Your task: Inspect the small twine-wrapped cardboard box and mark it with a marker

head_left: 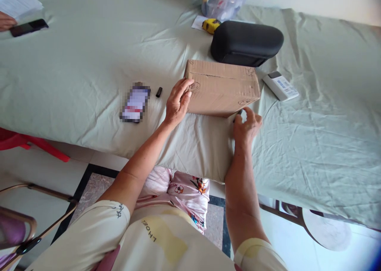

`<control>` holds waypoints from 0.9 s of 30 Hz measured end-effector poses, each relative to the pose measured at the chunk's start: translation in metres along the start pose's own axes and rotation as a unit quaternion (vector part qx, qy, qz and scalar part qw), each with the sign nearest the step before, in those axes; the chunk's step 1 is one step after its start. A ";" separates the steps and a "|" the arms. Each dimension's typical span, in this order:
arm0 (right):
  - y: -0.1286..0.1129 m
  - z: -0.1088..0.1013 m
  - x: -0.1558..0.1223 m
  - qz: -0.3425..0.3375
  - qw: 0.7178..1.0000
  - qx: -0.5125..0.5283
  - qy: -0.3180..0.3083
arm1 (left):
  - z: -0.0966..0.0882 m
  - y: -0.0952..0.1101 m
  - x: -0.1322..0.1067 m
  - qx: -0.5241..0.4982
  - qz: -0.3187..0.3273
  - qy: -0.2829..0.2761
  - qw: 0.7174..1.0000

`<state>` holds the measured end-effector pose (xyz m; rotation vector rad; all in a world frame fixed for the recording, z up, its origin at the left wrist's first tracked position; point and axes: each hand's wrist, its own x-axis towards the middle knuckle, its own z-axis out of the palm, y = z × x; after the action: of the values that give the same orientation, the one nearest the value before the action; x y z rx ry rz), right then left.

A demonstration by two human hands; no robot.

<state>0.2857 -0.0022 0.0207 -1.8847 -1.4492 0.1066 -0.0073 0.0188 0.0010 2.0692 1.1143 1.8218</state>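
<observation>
A brown cardboard box (pixel 222 86) sits on the cloth, with ink loops drawn near several of its corners. My left hand (pixel 177 103) grips its left end, fingers and thumb resting against the cardboard. At the near right corner, my right hand (pixel 247 125) is closed around a slim dark marker (pixel 239 112), mostly hidden by the fingers. Left of the box lies a small black cap (pixel 159 92). Beside that cap is a phone (pixel 135 103) with a lit, blurred-out screen.
Behind the box stand a black hard case (pixel 247 43), a yellow tape measure (pixel 211 25) and a clear plastic tub (pixel 222 3). A white-and-grey small box (pixel 280 86) lies right. Another person's hand (pixel 6 22) rests by a dark phone (pixel 29 27) at far left.
</observation>
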 end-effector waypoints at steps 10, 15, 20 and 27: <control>0.002 0.005 -0.004 0.026 0.998 -0.059 -0.023 | -0.002 0.015 0.000 0.005 -0.034 -0.022 0.999; 0.014 0.008 0.005 0.074 0.991 0.111 0.029 | 0.000 0.013 -0.001 0.021 -0.027 -0.021 0.999; 0.013 0.010 0.013 0.030 0.969 0.210 0.127 | 0.002 0.006 -0.005 0.025 -0.016 -0.026 0.999; -0.024 -0.005 -0.010 -0.090 0.941 0.182 0.272 | 0.006 0.004 -0.005 0.006 -0.011 -0.029 0.999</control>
<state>0.2655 -0.0111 0.0348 -1.3324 -1.1162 -0.2085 -0.0003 0.0148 -0.0019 2.0931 1.1309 1.7369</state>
